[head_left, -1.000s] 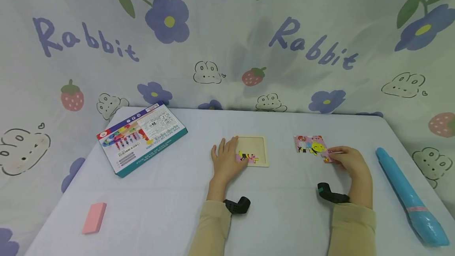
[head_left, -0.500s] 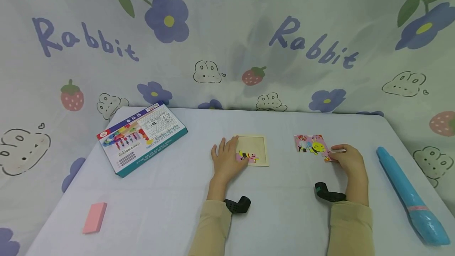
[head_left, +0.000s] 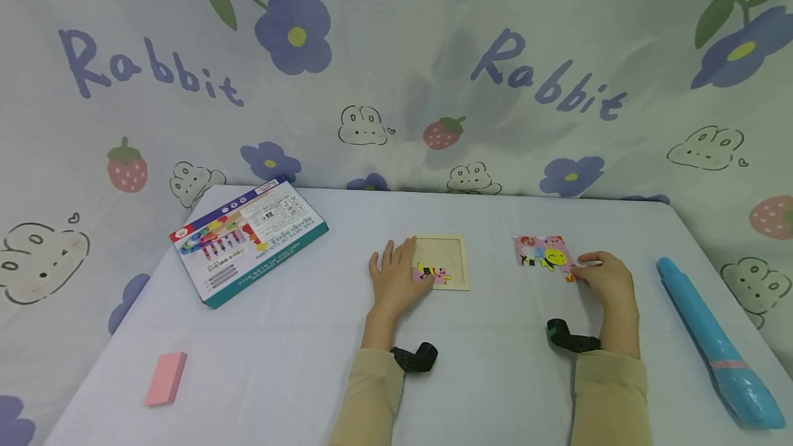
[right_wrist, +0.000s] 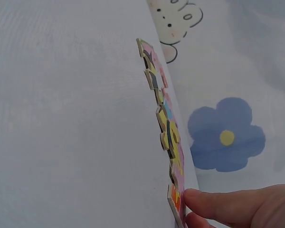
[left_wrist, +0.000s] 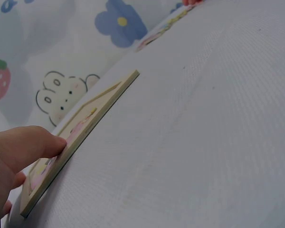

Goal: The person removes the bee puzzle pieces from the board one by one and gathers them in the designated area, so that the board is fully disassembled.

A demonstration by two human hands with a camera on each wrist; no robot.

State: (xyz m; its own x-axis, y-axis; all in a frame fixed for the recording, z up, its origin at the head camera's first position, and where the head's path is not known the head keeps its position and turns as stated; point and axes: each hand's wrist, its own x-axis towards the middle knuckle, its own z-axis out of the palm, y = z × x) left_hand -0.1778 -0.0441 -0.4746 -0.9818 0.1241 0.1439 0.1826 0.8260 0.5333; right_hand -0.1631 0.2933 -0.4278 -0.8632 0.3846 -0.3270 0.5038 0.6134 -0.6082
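My left hand [head_left: 396,282] lies spread over the left side of a shallow wooden puzzle tray [head_left: 464,263]. Its thumb presses on the tray's near edge, seen closely in the left wrist view. Inside the tray, along the near side, is a pink and yellow puzzle strip [head_left: 440,274], partly covered by the hand. To the right, several joined puzzle pieces [head_left: 542,252] with pink and yellow cartoon art lie flat on the table. At their near right corner my right hand [head_left: 607,284] pinches a puzzle piece with an orange patch [right_wrist: 176,199] between thumb and finger.
A teal and white box [head_left: 248,239] lies at the back left. Nearer on the left is a pink block [head_left: 166,378]. A long blue wrapped object [head_left: 719,343] lies along the right side. Behind the white table [head_left: 297,370] hangs a patterned curtain [head_left: 396,54].
My right hand has shifted slightly left, its fingers staying at the corner of the joined puzzle pieces. The left hand and the tray keep their places.
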